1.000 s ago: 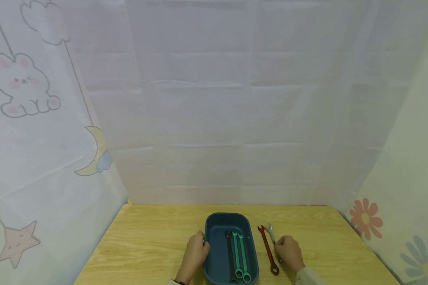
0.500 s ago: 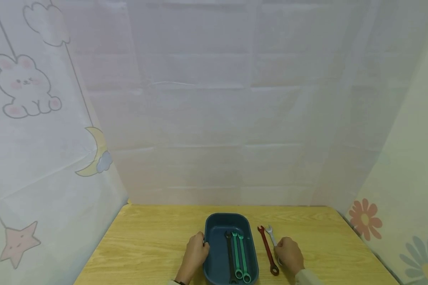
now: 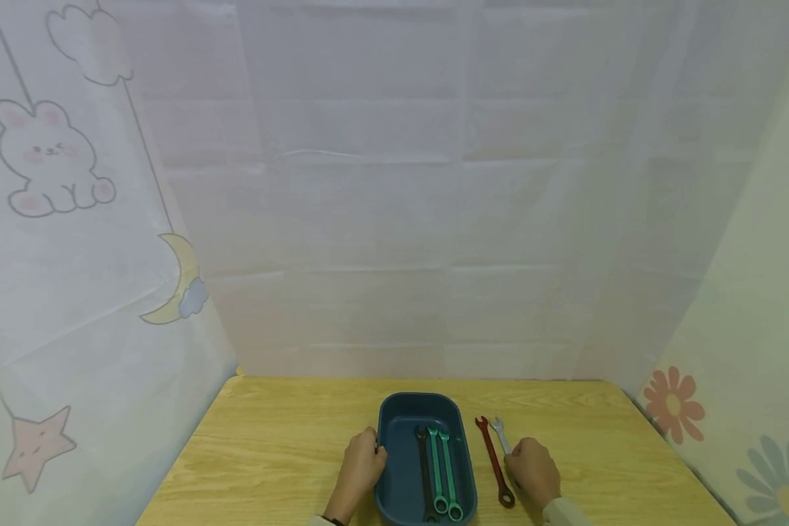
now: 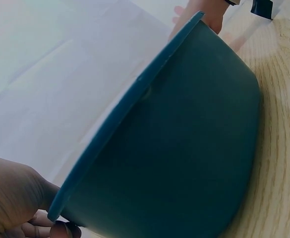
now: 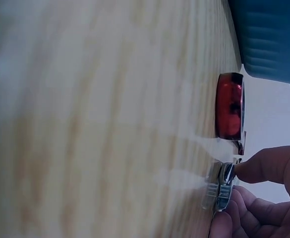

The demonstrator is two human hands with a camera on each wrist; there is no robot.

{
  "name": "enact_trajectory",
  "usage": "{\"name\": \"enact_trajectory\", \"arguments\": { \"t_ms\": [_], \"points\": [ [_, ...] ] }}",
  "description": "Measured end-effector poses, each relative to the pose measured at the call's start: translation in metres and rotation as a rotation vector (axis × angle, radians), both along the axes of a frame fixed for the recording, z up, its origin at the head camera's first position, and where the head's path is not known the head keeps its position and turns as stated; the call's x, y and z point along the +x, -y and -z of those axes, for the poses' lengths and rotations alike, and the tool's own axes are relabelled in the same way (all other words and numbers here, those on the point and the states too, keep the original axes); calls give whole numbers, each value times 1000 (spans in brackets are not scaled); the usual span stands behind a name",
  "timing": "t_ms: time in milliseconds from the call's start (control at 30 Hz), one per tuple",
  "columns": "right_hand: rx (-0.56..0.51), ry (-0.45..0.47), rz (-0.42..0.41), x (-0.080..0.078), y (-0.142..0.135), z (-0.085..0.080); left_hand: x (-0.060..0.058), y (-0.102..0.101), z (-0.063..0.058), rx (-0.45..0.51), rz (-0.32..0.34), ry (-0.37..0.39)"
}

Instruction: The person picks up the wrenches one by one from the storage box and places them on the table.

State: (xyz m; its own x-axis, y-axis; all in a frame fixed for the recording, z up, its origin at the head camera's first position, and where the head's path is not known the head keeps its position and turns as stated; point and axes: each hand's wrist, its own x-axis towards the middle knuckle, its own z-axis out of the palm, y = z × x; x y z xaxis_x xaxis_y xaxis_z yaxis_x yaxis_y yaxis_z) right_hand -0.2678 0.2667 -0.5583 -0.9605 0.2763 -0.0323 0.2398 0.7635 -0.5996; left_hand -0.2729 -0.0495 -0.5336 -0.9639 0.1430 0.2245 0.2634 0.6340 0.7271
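Head view, bottom centre: a dark-blue rectangular tray (image 3: 397, 475) is gripped by the curled left hand (image 3: 360, 465); lower right, a silver metal wrench (image 3: 502, 435) is pinched by the right hand (image 3: 534, 469); beyond, a pale creased backdrop (image 3: 401, 219) is seen.

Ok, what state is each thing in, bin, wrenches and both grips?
Blue bin: upright, part filled
Black wrench: lying in bin
Two green wrenches: lying in bin
Red wrench: on table, untouched
Silver wrench: pinched, lift unclear
Left grip: holding bin's rim
Right grip: pinching silver wrench
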Motion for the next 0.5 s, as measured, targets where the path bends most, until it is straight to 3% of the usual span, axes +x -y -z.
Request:
{"name": "enact_trajectory", "arguments": {
  "t_ms": [500],
  "points": [
    [0,-34,-4,0,-1,3,-1,0,1,-17,-12,-27]
  ]
}}
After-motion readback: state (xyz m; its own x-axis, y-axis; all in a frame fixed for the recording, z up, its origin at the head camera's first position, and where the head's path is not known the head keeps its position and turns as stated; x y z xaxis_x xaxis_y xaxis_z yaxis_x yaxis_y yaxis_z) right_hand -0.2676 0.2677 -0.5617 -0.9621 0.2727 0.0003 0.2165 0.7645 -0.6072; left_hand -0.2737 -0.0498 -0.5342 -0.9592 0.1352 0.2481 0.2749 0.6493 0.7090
